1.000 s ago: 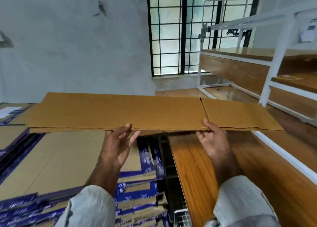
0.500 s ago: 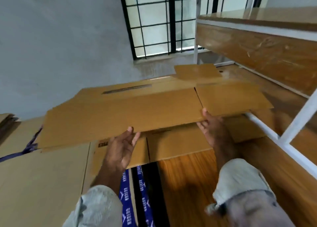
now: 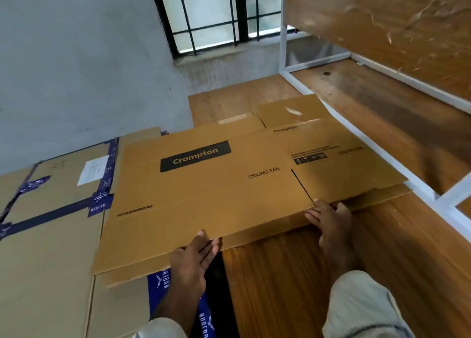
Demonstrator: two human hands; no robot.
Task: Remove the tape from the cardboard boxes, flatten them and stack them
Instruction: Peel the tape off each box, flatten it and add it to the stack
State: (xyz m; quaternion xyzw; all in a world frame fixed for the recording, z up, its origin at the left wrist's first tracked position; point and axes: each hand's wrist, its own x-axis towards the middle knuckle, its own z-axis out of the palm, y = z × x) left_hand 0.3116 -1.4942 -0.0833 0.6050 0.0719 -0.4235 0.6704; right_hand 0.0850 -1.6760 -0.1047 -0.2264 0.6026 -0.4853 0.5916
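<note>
Both grips pinch near edge of flattened Crompton box (image 3: 204, 192): left hand (image 3: 190, 263), right hand (image 3: 331, 223), over other flat cardboard (image 3: 293, 112) on tabletop (image 3: 293, 274). Taped boxes (image 3: 51, 210) remain at left.

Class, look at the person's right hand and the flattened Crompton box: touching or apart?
Touching. The head view shows the right hand at the near edge of the flattened Crompton box, a fingertip lying on its top face beside the flap slit.
</note>
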